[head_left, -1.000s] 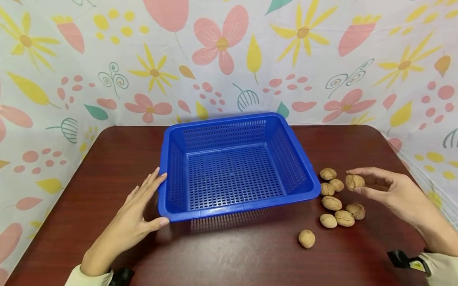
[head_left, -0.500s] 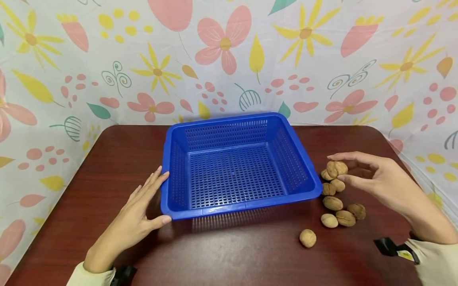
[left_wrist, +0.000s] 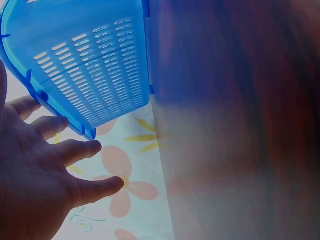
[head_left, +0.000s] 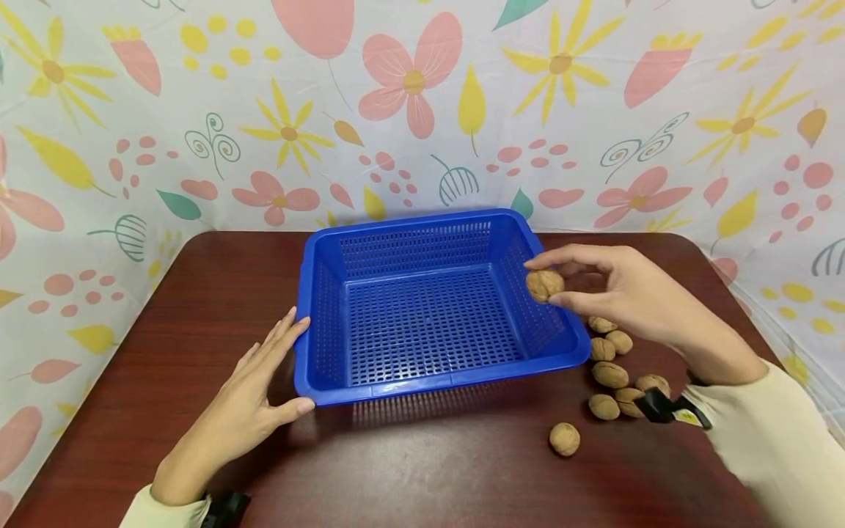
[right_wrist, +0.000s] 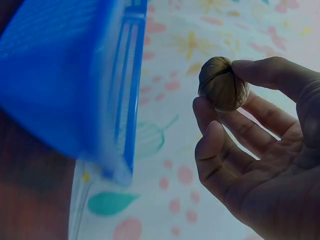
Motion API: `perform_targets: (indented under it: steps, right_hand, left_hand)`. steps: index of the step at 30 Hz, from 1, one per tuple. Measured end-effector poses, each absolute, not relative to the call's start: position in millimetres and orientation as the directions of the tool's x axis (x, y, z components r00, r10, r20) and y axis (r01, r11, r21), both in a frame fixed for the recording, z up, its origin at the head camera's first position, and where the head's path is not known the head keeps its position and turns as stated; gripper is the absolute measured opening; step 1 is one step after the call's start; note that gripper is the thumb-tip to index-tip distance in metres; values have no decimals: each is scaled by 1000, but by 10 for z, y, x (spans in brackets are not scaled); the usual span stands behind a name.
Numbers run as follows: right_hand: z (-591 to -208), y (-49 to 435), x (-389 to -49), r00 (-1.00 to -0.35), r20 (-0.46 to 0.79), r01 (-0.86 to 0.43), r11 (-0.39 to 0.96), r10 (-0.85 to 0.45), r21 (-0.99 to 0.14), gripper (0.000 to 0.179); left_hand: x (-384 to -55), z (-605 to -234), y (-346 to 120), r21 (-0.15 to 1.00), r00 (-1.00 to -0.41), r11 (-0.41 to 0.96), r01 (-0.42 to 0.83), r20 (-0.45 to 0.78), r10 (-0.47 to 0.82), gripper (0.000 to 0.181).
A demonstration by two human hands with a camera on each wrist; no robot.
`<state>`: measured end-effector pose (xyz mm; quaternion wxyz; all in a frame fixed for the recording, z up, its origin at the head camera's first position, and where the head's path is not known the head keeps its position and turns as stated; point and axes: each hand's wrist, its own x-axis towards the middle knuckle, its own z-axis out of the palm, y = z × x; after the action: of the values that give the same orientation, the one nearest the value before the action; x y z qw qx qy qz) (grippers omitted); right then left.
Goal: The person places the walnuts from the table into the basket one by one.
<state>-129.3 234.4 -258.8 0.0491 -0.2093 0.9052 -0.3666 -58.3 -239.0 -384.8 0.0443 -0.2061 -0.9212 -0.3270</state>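
Observation:
My right hand (head_left: 630, 293) pinches a walnut (head_left: 543, 285) between thumb and fingertips, over the right rim of a blue perforated plastic basket (head_left: 422, 388). In the right wrist view the walnut (right_wrist: 223, 85) shows its seam, and the basket (right_wrist: 55, 90) is to its left. At the basket's left side my left hand (head_left: 240, 400) rests its fingertips and thumb at the rim, fingers spread. The left wrist view shows that hand (left_wrist: 37, 160) with its fingers extended beside the slotted basket wall (left_wrist: 95, 75). No walnut lies on the visible basket floor.
Several walnuts (head_left: 610, 375) lie in a loose group right of the basket, partly behind the right forearm. A single walnut (head_left: 564, 439) sits nearer the front. The dark red-brown table (head_left: 409, 469) meets a flower-printed cloth (head_left: 409, 176) at the back.
My right hand has carried the pinched walnut leftward, from beside the walnut group, past it and over the basket's right rim. The left hand stays in place at the basket.

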Motion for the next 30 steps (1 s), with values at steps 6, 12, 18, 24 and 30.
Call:
perform_targets:
  steps: [6,12,18,24,30]
  right_hand:
    - [-2469,1959,-1529,-840,50,-434,615,-540,-658,33]
    - [-2501,1731,-1757,-748,14,-450,492,-664,-745,35]
    - [-2641,1440,-2050,-632,-20,-450,387,-775,-805,35]
    - [-2791,1158,-2266,-568,-82,-388,355,-819,-850,35]
    - [-2977,917,-2377,-505,-140,-335,343,-852,-877,35]
  left_hand:
    - [-587,-3843,-2411,582,-912,704,407,213,351,98]
    - [-605,-3840,-2388,592,-913,700,400,196,357,100]
    - [-591,-3829,-2383,593,-919,707,387,189,345,101]
    - [-596,-3838,-2386,589,-918,707,391,196,343,101]
    - [-590,-3852,-2391,591,-917,704,393,203,342,101]
